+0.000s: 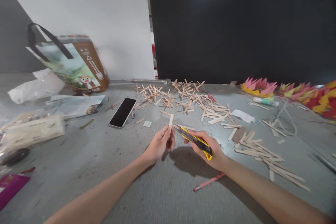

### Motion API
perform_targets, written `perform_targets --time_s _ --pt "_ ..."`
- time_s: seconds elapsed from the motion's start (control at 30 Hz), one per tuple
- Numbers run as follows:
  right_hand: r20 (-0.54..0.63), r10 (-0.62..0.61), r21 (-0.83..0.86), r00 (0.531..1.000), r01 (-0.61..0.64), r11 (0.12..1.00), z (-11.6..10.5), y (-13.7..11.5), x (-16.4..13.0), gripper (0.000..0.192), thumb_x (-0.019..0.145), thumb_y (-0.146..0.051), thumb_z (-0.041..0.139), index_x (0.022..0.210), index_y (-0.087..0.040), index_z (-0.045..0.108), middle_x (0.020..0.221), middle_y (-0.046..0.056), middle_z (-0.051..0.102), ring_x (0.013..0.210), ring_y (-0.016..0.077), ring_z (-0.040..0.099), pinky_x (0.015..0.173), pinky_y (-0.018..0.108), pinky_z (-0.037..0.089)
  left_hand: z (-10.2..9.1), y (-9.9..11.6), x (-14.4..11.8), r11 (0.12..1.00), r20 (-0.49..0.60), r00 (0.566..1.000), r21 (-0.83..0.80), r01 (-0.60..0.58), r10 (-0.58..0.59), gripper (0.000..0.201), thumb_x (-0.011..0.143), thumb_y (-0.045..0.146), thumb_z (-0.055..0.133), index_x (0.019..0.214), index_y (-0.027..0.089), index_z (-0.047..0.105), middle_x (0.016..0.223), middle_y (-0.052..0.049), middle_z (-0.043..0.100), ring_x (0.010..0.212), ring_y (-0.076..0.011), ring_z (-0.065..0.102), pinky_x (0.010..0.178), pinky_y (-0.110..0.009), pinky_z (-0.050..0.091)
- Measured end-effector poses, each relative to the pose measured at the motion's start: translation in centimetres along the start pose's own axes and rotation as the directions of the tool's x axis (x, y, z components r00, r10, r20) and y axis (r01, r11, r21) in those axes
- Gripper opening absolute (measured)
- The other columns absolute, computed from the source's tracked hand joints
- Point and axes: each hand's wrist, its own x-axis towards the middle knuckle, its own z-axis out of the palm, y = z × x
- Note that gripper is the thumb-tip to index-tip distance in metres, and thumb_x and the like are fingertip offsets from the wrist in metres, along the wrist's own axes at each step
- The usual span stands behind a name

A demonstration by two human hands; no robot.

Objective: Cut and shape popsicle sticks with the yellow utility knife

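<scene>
Head view shows the left hand [159, 144] pinching 1 short wooden stick [171, 120] upright above the tabletop [105, 168] while the right hand [207, 148] grips a yellow utility knife [194, 139], whose blade should probably stay angled clear of the left fingers [168, 136].

Two bare forearms come into view from the bottom edge, slim and long, with no sleeves over them at any point that shows. The left hand [159, 144] wears no ring, watch or glove, and its wrist is bare. The right hand [207, 147] is likewise uncovered, with no band or strap at the wrist. The fingernails look short and plain, though they are small in this view
</scene>
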Motion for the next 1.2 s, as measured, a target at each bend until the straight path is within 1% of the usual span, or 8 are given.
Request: perform_targets --time_s 0.3,0.43,0.57,0.67,0.8,0.93,1.03,1.2 --pt "0.006 0.028 0.002 1.000 -0.028 1.000 0.1 0.3 -0.2 0.032 0.105 -0.031 0.062 0.136 -0.026 0.057 0.113 0.009 0.081 0.100 0.0197 0.080 0.087 0.031 0.064 0.1 -0.5 0.0 0.998 -0.002 1.000 0.063 -0.011 0.011 0.048 0.101 0.068 0.044 0.087 0.022 0.049 0.050 0.007 0.053 0.043 -0.0098 0.045 0.047 -0.021 0.039" --pt "0.012 0.037 0.011 0.999 -0.037 0.999 0.2 0.4 -0.2 0.031 0.104 -0.030 0.063 0.134 -0.027 0.058 0.114 0.008 0.080 0.100 0.0196 0.080 0.085 0.030 0.063 0.3 -0.5 -0.2 0.993 -0.035 0.999 0.118 -0.022 0.026 0.048 0.102 0.067 0.042 0.087 0.022 0.048 0.049 0.007 0.053 0.043 -0.0101 0.044 0.047 -0.021 0.039" --pt "0.018 0.045 0.069 0.999 -0.047 0.996 0.1 0.3 -0.1 0.029 0.105 -0.031 0.063 0.133 -0.025 0.058 0.113 0.009 0.080 0.100 0.0200 0.079 0.087 0.031 0.063 0.2 -0.5 -0.3 0.988 -0.038 0.999 0.157 -0.015 0.022 0.047 0.103 0.065 0.040 0.087 0.022 0.049 0.048 0.007 0.052 0.043 -0.0106 0.044 0.048 -0.021 0.038" --pt "0.028 0.042 0.155 0.999 -0.045 0.987 -0.1 0.1 0.1 0.027 0.107 -0.032 0.061 0.132 -0.024 0.058 0.117 0.010 0.079 0.101 0.0202 0.078 0.092 0.035 0.062 0.1 -0.2 -0.2 0.994 0.007 1.000 0.111 -0.018 0.017 0.045 0.103 0.063 0.041 0.085 0.022 0.050 0.048 0.006 0.053 0.043 -0.0107 0.044 0.049 -0.022 0.038" --pt "0.029 0.056 0.232 0.998 -0.061 0.971 -0.5 -0.3 0.5 0.026 0.107 -0.033 0.061 0.131 -0.024 0.059 0.120 0.011 0.078 0.102 0.0206 0.078 0.095 0.037 0.061 -0.2 0.3 -0.1 0.999 0.061 0.998 0.043 -0.009 0.006 0.042 0.105 0.056 0.042 0.084 0.021 0.050 0.048 0.006 0.052 0.043 -0.0103 0.041 0.051 -0.022 0.034" --pt "0.038 0.116 0.285 0.993 -0.122 0.951 -0.7 -0.5 0.8 0.025 0.107 -0.035 0.061 0.130 -0.023 0.061 0.116 0.010 0.079 0.101 0.0215 0.078 0.095 0.038 0.061 -0.6 0.3 0.0 1.000 0.117 0.993 -0.020 0.008 -0.006 0.040 0.107 0.052 0.040 0.085 0.021 0.051 0.045 0.007 0.048 0.044 -0.0101 0.037 0.052 -0.023 0.029" --pt "0.051 0.166 0.338 0.985 -0.173 0.925 -0.8 -0.3 0.9 0.025 0.107 -0.036 0.062 0.129 -0.023 0.062 0.117 0.010 0.079 0.103 0.0219 0.078 0.096 0.038 0.060 -0.9 0.2 0.2 0.996 0.158 0.987 -0.088 0.033 -0.018 0.038 0.107 0.049 0.041 0.085 0.021 0.051 0.044 0.007 0.046 0.044 -0.0105 0.034 0.053 -0.023 0.028" --pt "0.056 0.183 0.374 0.981 -0.191 0.908 -0.9 0.1 0.8 0.027 0.106 -0.037 0.063 0.129 -0.023 0.062 0.120 0.011 0.078 0.106 0.0234 0.078 0.097 0.038 0.060 -0.9 0.6 0.3 0.979 0.207 0.978 -0.189 0.078 -0.038 0.037 0.104 0.050 0.046 0.081 0.021 0.050 0.042 0.009 0.037 0.043 -0.0095 0.025 0.052 -0.024 0.025"
